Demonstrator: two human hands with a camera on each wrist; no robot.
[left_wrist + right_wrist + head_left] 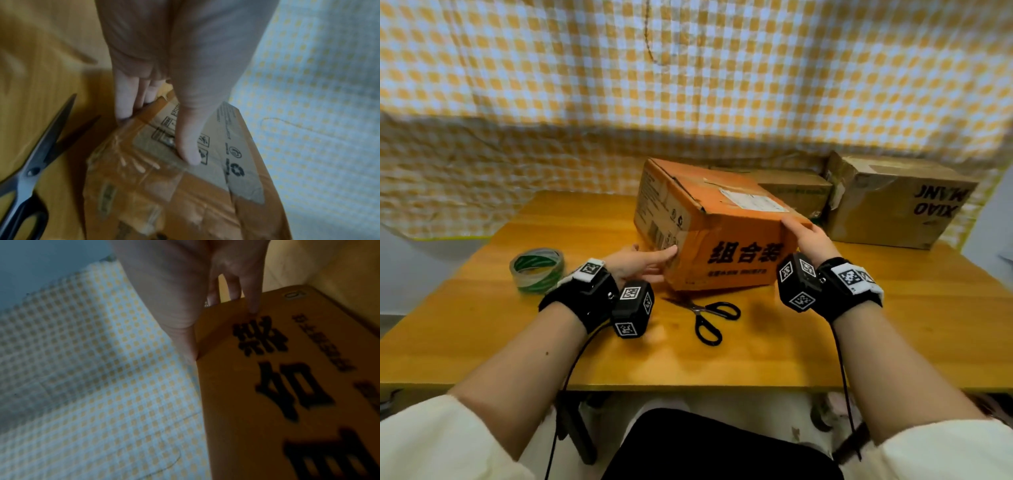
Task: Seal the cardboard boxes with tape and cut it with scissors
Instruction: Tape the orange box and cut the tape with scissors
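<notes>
An orange cardboard box (722,219) with black characters on its front sits tilted at the middle of the wooden table (893,325). My left hand (643,262) grips its lower left corner, thumb flat on the printed end face (185,203) and fingers (125,97) at the bottom edge. At the upper right corner my right hand (804,236) holds on, thumb along the top edge and fingers (252,293) over the front face (287,386) and round the side. Black-handled scissors (705,315) lie open just in front of the box. A green-and-white tape roll (537,270) lies left of my left wrist.
Two brown cardboard boxes stand at the back right, a large one (893,202) and a lower one (798,192) behind the orange box. A yellow-and-white checkered cloth (688,85) hangs behind the table. The scissors' blades (51,129) lie close beside my left hand.
</notes>
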